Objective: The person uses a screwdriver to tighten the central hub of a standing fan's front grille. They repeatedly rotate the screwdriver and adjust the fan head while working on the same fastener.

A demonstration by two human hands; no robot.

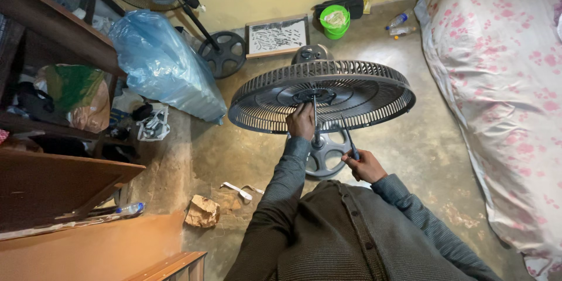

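Above the concrete floor [246,152], near the middle of the room, reaching forward with the left hand [301,122], fingers curling around the metal shaft [316,118] just under the hub of the dark fan guard [321,95], arm stretching out nearly straight in a grey knitted sleeve. Holding the guard tilted, open side facing down, over the round fan base [325,153] standing on the floor. Gripping a slim dark-handled screwdriver [349,138] in the right hand [366,165], fist closing on the handle, tip pointing up toward the guard's underside, elbow bending close to the body. Sitting against the far wall, a green bucket [335,21] carrying crumpled pale material inside. Leaning at the left shelf edge, a large blue plastic bag [161,64], bulging, contents impossible to tell. Lying by the bed [503,82] corner, two plastic bottles [399,23].
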